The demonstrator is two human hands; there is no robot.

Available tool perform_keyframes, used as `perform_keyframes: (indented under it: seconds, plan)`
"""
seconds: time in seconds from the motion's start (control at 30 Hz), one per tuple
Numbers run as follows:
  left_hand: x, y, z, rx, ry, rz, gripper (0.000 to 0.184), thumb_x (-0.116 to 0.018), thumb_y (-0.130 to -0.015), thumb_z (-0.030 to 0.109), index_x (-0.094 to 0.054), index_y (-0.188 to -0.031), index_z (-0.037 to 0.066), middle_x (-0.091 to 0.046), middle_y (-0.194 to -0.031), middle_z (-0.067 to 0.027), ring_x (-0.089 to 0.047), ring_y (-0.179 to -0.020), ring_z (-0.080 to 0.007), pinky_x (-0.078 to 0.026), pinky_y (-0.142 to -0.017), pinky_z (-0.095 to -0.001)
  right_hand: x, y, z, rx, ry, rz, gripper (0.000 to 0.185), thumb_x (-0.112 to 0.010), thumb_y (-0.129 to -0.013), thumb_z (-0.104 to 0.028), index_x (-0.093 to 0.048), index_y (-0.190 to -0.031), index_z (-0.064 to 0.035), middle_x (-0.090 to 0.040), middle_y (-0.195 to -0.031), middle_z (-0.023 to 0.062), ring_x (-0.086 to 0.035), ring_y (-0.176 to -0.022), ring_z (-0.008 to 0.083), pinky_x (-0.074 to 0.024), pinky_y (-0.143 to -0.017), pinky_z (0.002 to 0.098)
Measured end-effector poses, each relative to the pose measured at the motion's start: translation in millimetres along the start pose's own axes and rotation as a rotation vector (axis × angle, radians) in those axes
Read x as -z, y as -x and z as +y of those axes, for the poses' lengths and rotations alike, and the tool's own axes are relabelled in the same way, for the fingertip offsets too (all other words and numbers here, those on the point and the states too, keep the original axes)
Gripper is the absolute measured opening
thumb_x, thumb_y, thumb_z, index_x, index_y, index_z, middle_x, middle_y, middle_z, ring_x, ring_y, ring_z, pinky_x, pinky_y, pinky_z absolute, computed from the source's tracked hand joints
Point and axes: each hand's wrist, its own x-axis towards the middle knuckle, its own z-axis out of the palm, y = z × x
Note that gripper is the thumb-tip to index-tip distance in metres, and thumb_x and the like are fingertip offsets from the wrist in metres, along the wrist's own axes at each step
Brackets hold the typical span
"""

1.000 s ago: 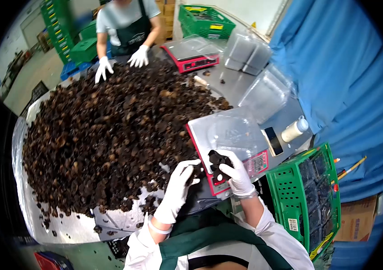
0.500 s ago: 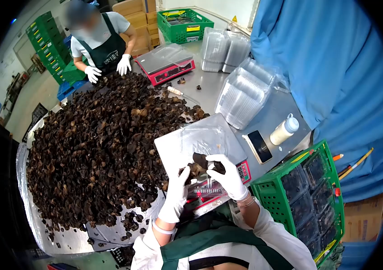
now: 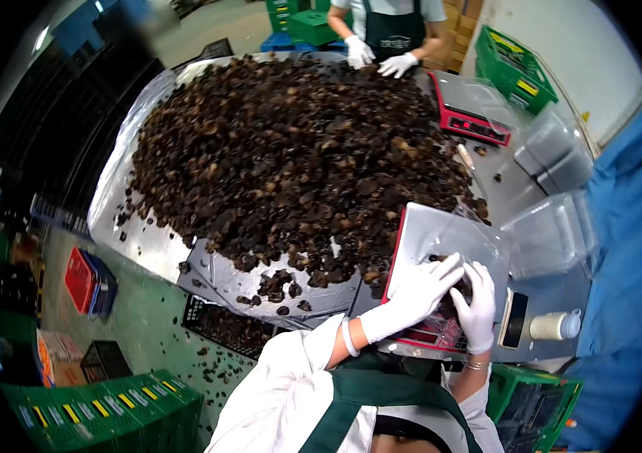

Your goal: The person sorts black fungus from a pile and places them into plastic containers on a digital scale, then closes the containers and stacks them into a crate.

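Both my hands wear white gloves and meet over the near red scale [image 3: 404,249]. My left hand [image 3: 428,288] reaches across the scale with its fingers stretched toward my right hand. My right hand [image 3: 478,306] is curved around dark fungus pieces [image 3: 457,294], partly hidden between the two hands. A clear plastic container [image 3: 479,240] lies on the scale plate under and beyond my fingers. Left of the scale a large heap of dark brown fungus [image 3: 291,158] covers much of the metal table [image 3: 158,253].
Across the table a co-worker's gloved hands [image 3: 378,62] touch the heap. At right are a second scale [image 3: 474,106], stacked clear containers [image 3: 551,234], a phone [image 3: 514,320] and a bottle [image 3: 555,326]. Green crates [image 3: 536,400] stand below; a black crate [image 3: 223,326] is under the table edge.
The view has swung left. My hands have come together over the scale, with the left moved in from the heap's side. The fungus held earlier is now mostly hidden by my fingers.
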Motion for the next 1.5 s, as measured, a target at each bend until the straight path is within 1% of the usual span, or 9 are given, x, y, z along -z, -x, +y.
perform_keyframes:
  seconds: [0.17, 0.4, 0.53, 0.8, 0.93, 1.0, 1.13, 1.4, 1.5]
  plan:
    - [42, 67, -16, -0.053, 0.044, 0.026, 0.039, -0.061, -0.086, 0.019, -0.057, -0.122, 0.005, -0.055, -0.125, -0.0162, -0.056, -0.109, -0.033, -0.046, -0.09, -0.0406, 20, -4, -9, -0.005, 0.097, -0.046, 0.047, -0.07, -0.075, -0.004, -0.057, -0.12, -0.0024, -0.055, -0.124, 0.0162, -0.052, -0.116, 0.0335, -0.0414, -0.099, 0.0391]
    - [144, 227, -85, 0.756, -0.219, 0.449, 0.015, -0.066, -0.081, 0.014, -0.068, -0.094, 0.007, -0.065, -0.09, -0.0098, -0.061, -0.086, -0.0286, -0.05, -0.08, -0.0373, -27, -33, -108, -0.143, -0.478, -0.43, 0.03, -0.069, -0.076, -0.003, -0.067, -0.107, -0.0014, -0.063, -0.103, 0.0112, -0.064, -0.081, 0.0168, -0.0515, -0.071, 0.0265]
    - [163, 295, -111, 0.962, -0.459, 0.355, 0.024, -0.069, -0.079, 0.016, -0.065, -0.1, 0.005, -0.061, -0.094, -0.0127, -0.057, -0.094, -0.0306, -0.046, -0.083, -0.0391, -139, -37, -149, -0.148, -0.823, -0.663, 0.023, -0.067, -0.085, -0.008, -0.067, -0.107, -0.0003, -0.067, -0.099, 0.0111, -0.066, -0.088, 0.0166, -0.0531, -0.077, 0.0282]
    - [157, 314, -127, 0.696, -0.338, 0.182, 0.04, -0.075, -0.07, 0.015, -0.064, -0.107, 0.005, -0.058, -0.1, -0.0132, -0.056, -0.095, -0.0319, -0.047, -0.082, -0.0396, -285, -11, -186, 0.547, -0.206, -0.526, 0.032, -0.067, -0.08, -0.022, -0.061, -0.109, -0.0101, -0.06, -0.111, 0.0082, -0.059, -0.099, 0.0251, -0.0503, -0.08, 0.0376]
    - [167, 318, -141, 0.637, -0.242, 0.133, 0.027, -0.072, -0.074, 0.014, -0.065, -0.098, 0.006, -0.059, -0.094, -0.0105, -0.056, -0.09, -0.0297, -0.048, -0.078, -0.0385, -290, -20, -181, 0.051, -0.769, -0.68, 0.022, -0.064, -0.086, -0.02, -0.063, -0.105, -0.0077, -0.066, -0.091, 0.006, -0.063, -0.081, 0.019, -0.051, -0.072, 0.0323]
    - [171, 317, -145, 0.616, -0.212, 0.153, 0.022, -0.07, -0.076, 0.015, -0.065, -0.095, 0.006, -0.059, -0.09, -0.0092, -0.056, -0.087, -0.0284, -0.048, -0.076, -0.0374, -268, -31, -189, -0.566, -0.997, -0.893, 0.022, -0.059, -0.093, -0.023, -0.063, -0.107, -0.0076, -0.066, -0.094, 0.0038, -0.062, -0.081, 0.0149, -0.0527, -0.068, 0.029]
    - [176, 318, -156, 0.654, -0.03, 0.25, 0.015, -0.068, -0.081, 0.013, -0.065, -0.093, 0.005, -0.061, -0.084, -0.0101, -0.059, -0.082, -0.0272, -0.048, -0.075, -0.034, -276, -15, -173, -0.899, -1.447, -0.817, 0.037, -0.051, -0.097, -0.031, -0.059, -0.116, -0.0003, -0.067, -0.102, 0.0118, -0.066, -0.087, 0.0204, -0.0549, -0.065, 0.029]
    - [186, 313, -164, 1.089, 0.79, 0.285, 0.016, -0.058, -0.093, 0.019, -0.063, -0.103, 0.006, -0.063, -0.09, 0.0001, -0.058, -0.078, -0.0103, -0.044, -0.07, -0.0238, -242, -15, -185, -0.771, -1.715, -0.71, 0.041, -0.049, -0.097, -0.033, -0.052, -0.124, -0.0029, -0.063, -0.113, 0.0138, -0.062, -0.101, 0.0227, -0.0518, -0.085, 0.038]
    - [193, 309, -159, 1.216, 1.066, 0.323, 0.017, -0.054, -0.096, 0.025, -0.062, -0.099, 0.011, -0.064, -0.093, 0.0015, -0.057, -0.081, -0.0081, -0.045, -0.07, -0.0235, -246, -11, -179, -0.697, -1.571, -0.743, 0.027, -0.05, -0.096, -0.027, -0.059, -0.106, -0.0038, -0.063, -0.1, 0.0086, -0.061, -0.092, 0.0178, -0.0515, -0.076, 0.0327]
